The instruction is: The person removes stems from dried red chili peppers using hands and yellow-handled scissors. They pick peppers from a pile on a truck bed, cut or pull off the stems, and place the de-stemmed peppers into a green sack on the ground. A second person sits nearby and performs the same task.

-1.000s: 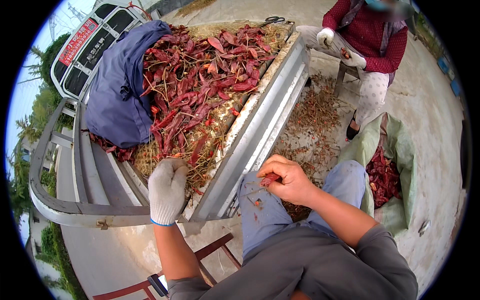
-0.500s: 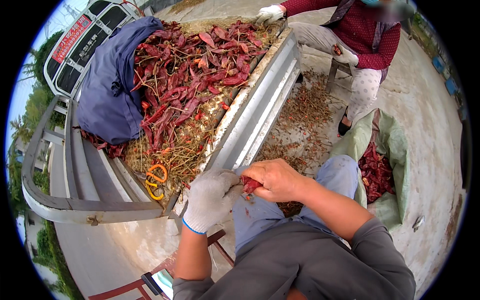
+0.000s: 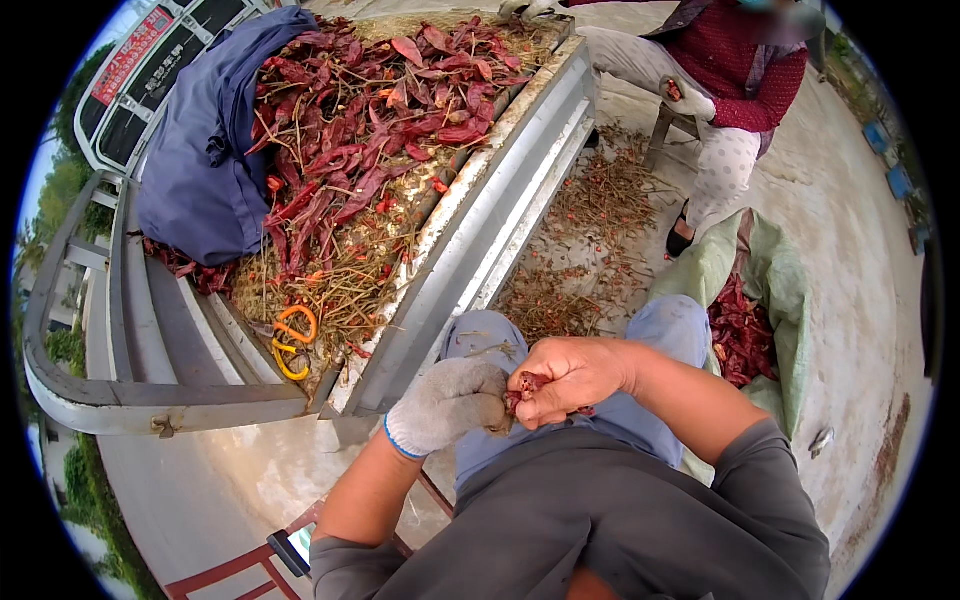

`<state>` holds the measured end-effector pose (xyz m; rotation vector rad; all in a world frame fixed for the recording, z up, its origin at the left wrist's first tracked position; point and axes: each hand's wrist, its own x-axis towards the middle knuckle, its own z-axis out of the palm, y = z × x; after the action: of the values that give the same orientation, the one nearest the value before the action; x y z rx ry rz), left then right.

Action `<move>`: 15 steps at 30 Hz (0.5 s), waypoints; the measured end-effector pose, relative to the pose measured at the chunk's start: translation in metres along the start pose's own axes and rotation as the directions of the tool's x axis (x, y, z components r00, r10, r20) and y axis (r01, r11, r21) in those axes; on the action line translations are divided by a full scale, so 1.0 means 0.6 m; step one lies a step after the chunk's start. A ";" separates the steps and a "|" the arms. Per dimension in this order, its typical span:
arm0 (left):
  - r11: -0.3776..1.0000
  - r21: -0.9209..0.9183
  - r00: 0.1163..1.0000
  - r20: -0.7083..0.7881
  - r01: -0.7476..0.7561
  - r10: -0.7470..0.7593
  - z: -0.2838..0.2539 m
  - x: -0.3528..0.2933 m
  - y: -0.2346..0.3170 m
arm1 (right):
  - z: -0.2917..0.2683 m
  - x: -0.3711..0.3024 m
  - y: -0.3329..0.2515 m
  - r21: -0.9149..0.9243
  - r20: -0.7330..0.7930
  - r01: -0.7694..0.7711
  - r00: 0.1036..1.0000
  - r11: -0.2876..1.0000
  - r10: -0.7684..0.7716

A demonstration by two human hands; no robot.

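Observation:
Over my lap, my gloved left hand (image 3: pixel 452 402) and my bare right hand (image 3: pixel 580 378) meet. My right hand is closed round dried red chili peppers (image 3: pixel 530 383), whose wrinkled ends poke out between thumb and fingers. The left hand's fingers, in a pale knit glove, are pinched together against those ends; the exact grip point is hidden. A large heap of dried chilies (image 3: pixel 370 120) with stalks lies on the truck bed ahead. To my right stands an open green woven sack (image 3: pixel 790 290) part filled with dark red chilies (image 3: pixel 740 335).
Scissors with orange handles (image 3: pixel 294 340) lie on straw at the bed's near corner. The metal side panel (image 3: pixel 500 210) slants past my knees. A blue cloth (image 3: pixel 205 165) covers part of the heap. A seated co-worker (image 3: pixel 730 100) holds chilies at the far right. Stems (image 3: pixel 590 220) litter the ground.
Both hands have come nearer to my body, and my left hand has moved to the right in the picture. My right hand has turned, showing the chili ends. The whole view has shifted slightly.

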<state>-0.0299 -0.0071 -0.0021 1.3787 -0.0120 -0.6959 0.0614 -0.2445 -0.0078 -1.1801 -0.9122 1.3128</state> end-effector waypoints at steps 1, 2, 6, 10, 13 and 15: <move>0.996 -0.086 1.000 0.001 0.001 -0.001 0.001 0.000 -0.009 | 0.001 -0.002 0.006 0.078 0.011 -0.025 1.000 0.997 0.024; 0.985 -0.171 1.000 0.002 0.003 -0.003 0.002 0.001 -0.014 | -0.002 -0.001 0.024 0.136 0.034 -0.021 0.999 0.990 0.016; 0.842 0.534 0.995 -0.013 -0.073 0.095 -0.004 0.014 0.009 | -0.004 -0.001 0.052 0.190 -0.045 -0.040 0.998 0.981 0.050; 0.238 0.939 0.929 0.163 -0.250 0.332 0.000 0.027 0.055 | -0.008 -0.002 0.037 0.089 -0.157 -0.088 0.982 0.992 0.102; 0.073 0.959 0.899 0.229 -0.275 0.372 0.004 0.031 0.064 | -0.013 -0.002 0.021 -0.049 -0.213 -0.090 0.974 0.995 0.077; 0.182 0.927 0.905 0.253 -0.328 0.342 0.000 0.032 0.062 | -0.016 -0.005 0.014 -0.072 -0.203 -0.085 0.977 0.994 0.069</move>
<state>0.0018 -0.0147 0.0237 2.4842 -0.8867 -0.2150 0.0685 -0.2493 -0.0173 -1.3951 -0.7853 1.2025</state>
